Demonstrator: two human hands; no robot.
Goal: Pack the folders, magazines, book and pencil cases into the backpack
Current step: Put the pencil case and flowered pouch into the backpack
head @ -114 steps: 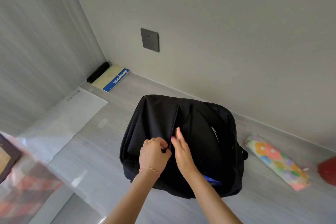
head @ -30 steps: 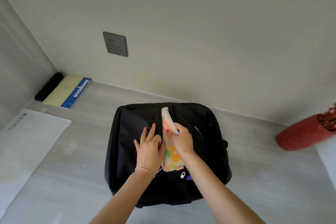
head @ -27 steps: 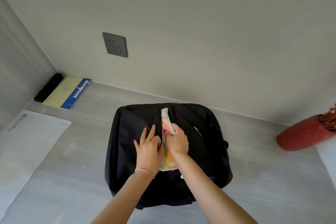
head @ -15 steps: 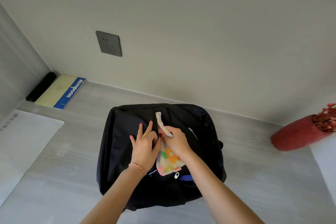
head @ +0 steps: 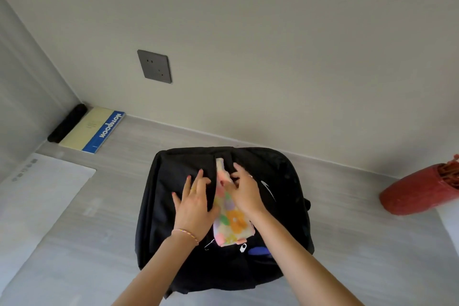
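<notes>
Both hands are on the backpack point(head: 285, 206) at the centre of the frame. Left hand point(head: 196, 206) lies flat with fingers spread on the black fabric, pressing beside a pocket slit, gripping nothing. Right hand point(head: 244, 194) sits on the floral pencil case point(head: 232, 226), fingers bent over its upper part; looks like a hold, guiding it down into that slit. The case stands roughly half in: its top end pokes out toward the wall, its lower end bulges out near the wrists, beside a white zip pull point(head: 243, 247).

So where are we? One pencil case is going in right now, not yet seated. Something blue point(head: 258, 251) peeks from the bag's near edge, so I'd judge some contents are already packed, though which ones I can't tell.

Still out, as far as the view shows: a notebook point(head: 93, 129) with a blue spine at upper left against the wall, a dark roll-shaped thing point(head: 67, 123) next to it that could be a second case, and a white sheet or folder point(head: 42, 194) at the left edge. A red vase point(head: 419, 189) lies at the right edge, not part of the job.

Several items left, then the zips.
</notes>
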